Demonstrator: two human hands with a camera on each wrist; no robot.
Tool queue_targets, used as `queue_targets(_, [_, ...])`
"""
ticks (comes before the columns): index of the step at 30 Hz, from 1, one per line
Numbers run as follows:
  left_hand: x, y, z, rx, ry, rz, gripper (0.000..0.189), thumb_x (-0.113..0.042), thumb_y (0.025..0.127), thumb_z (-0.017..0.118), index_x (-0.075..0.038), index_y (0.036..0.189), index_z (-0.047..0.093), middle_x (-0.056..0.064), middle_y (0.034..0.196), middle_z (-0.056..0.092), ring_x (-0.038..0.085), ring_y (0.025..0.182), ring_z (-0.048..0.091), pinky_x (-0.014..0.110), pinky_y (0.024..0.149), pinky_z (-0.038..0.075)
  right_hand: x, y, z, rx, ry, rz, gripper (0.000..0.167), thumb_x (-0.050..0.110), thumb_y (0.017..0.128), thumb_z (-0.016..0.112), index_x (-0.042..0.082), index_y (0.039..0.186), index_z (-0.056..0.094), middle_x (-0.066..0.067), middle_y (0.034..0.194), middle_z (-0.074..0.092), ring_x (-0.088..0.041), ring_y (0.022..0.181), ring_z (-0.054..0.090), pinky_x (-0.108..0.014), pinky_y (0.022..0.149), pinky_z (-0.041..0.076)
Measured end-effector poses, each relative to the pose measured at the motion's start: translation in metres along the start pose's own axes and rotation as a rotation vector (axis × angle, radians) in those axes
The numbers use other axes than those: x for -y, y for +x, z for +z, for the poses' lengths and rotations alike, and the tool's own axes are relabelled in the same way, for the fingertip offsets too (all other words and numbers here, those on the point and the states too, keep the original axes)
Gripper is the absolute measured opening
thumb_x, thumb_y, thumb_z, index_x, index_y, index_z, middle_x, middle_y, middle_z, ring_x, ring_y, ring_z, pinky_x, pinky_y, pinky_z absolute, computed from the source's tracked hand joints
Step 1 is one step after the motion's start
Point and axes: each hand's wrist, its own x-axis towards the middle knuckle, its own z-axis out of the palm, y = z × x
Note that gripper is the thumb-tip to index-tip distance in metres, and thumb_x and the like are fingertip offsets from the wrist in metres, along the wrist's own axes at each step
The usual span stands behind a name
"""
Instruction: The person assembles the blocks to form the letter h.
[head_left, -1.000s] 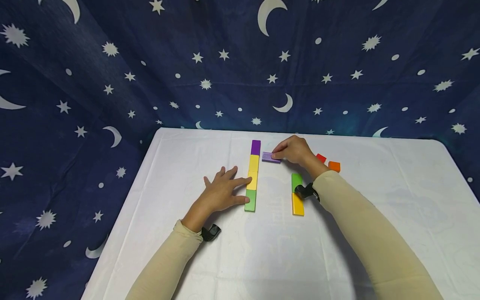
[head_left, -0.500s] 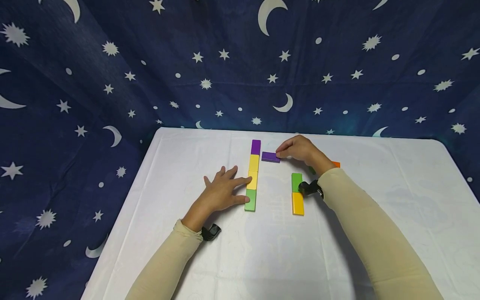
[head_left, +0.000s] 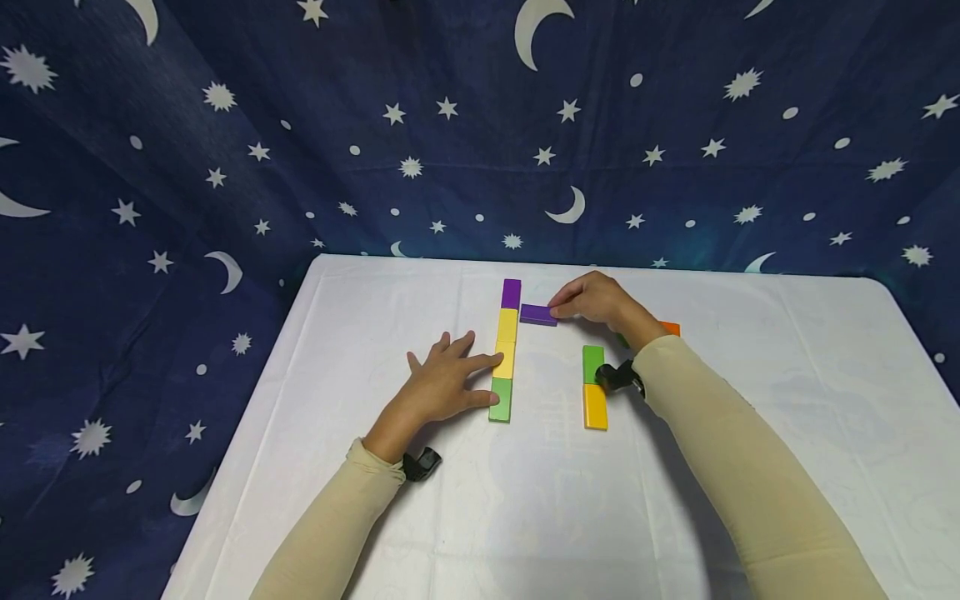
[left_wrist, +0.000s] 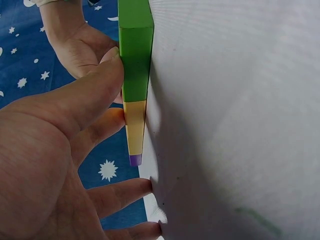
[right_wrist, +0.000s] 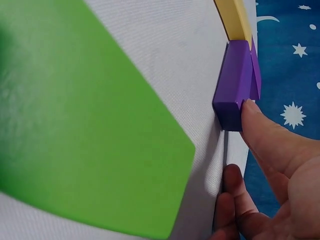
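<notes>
In the head view, a straight column of wooden blocks stands left of centre: purple [head_left: 512, 294] at the far end, two yellow blocks [head_left: 507, 326], then green [head_left: 500, 410] nearest me. My left hand [head_left: 438, 385] has its fingers spread, with thumb and index fingertip against the column's left side. A second purple block [head_left: 536, 315] lies crosswise just right of the column's far end. My right hand [head_left: 596, 298] pinches its right end; the right wrist view shows the thumb [right_wrist: 265, 127] on the block's edge, the index finger mostly hidden.
Nearer me on the right, a bright green block [head_left: 593, 364] and an amber block [head_left: 595, 407] lie end to end under the right wrist. An orange block [head_left: 671, 328] shows partly behind the right forearm. The white table [head_left: 360, 308] meets a starry blue curtain [head_left: 450, 192].
The right hand first drew back to the purple block's right end, then shifted the block slightly left toward the column. The red block became hidden behind the right arm. My left hand stayed put.
</notes>
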Motion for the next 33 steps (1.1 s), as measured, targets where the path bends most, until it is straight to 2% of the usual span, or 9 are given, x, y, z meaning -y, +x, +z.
queue_targets(33, [-0.0004, 0.0000, -0.0006, 0.009, -0.002, -0.003, 0.066, -0.058, 0.084, 0.077, -0.043, 0.145, 0.056, 0.010, 0.168, 0.032, 0.051, 0.155, 0.017, 0.089, 0.105, 0.009, -0.0004, 0.0003, 0.0012, -0.002, -0.001, -0.017, 0.023, 0.023, 0.091, 0.078, 0.016, 0.113, 0.080, -0.010, 0.132, 0.067, -0.029, 0.123, 0.049, -0.050, 0.109, 0.041])
